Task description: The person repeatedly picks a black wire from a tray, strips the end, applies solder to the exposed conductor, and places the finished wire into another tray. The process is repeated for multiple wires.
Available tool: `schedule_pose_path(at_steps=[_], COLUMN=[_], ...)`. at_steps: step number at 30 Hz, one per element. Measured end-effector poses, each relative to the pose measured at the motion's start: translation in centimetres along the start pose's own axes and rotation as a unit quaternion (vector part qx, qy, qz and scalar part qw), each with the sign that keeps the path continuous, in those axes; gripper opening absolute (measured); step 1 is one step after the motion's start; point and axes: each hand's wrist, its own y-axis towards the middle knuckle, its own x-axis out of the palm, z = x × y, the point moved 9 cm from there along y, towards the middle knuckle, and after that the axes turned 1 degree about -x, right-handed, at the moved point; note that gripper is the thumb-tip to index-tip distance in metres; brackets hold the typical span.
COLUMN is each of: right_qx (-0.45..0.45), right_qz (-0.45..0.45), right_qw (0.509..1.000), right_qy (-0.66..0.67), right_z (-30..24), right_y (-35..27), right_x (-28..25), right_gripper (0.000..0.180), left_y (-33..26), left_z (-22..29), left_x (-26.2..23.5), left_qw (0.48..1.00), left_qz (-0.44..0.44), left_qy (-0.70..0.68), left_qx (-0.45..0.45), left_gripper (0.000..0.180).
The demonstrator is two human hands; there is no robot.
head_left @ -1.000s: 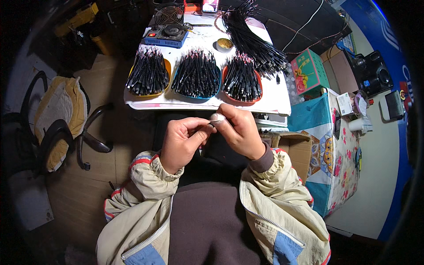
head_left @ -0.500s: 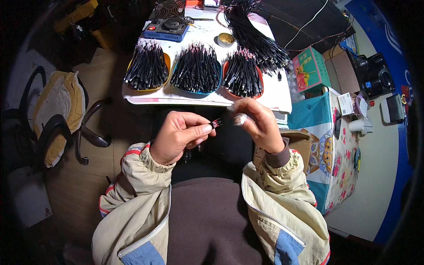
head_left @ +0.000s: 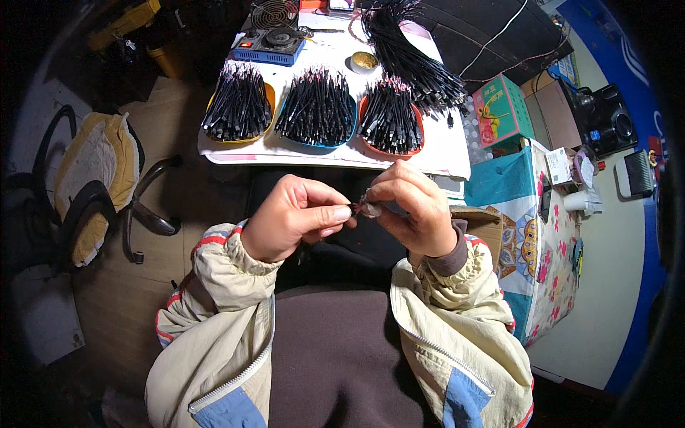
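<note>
Three full trays (head_left: 355, 128) line the table (head_left: 446, 151) ahead while left fingers (head_left: 331, 215) pinch a cable (head_left: 352, 207), right fingers (head_left: 392, 191) its wires (head_left: 358, 207).

Beyond the left hand (head_left: 292, 217), smooth plastic in the yellow tray (head_left: 270, 107); its cables (head_left: 235, 107) sleeved in black plastic, with shiny, metal-looking plugs; farther off, a metal fan grille (head_left: 272, 14); to its left, a matt, rumpled cloth cushion (head_left: 93, 164); right of the right hand (head_left: 410, 207), matt cardboard in the box (head_left: 487, 230); behind both hands, a creased, matt cloth jacket (head_left: 214, 335) with a metal zip (head_left: 228, 385).
</note>
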Motion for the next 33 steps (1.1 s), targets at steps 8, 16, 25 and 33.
schedule_pose_path(at_steps=[8, 16, 25, 33], right_qx=[0.362, -0.051, 0.406, 0.026], right_qz=[0.022, 0.059, 0.033, 0.053], right_qw=[0.689, 0.986, 0.696, 0.998], right_qy=[0.628, -0.147, 0.592, -0.012], right_z=[4.7, -2.1, 5.0, -0.5], right_y=[-3.9, -1.0, -5.1, -1.7], right_x=[5.7, -0.7, 5.8, -0.9], right_gripper=[0.014, 0.036, 0.016, 0.035], left_y=[-3.0, -0.9, -2.9, -0.3], left_z=[5.4, 3.4, 4.6, 0.8], left_x=[3.8, 0.4, 4.5, 0.7], left_qw=[0.747, 0.94, 0.715, 0.992], left_qz=[0.11, 0.094, 0.105, 0.016], left_qy=[0.528, 0.274, 0.559, 0.095], left_qx=[0.389, 0.182, 0.406, 0.083], left_gripper=[0.012, 0.014, 0.019, 0.014])
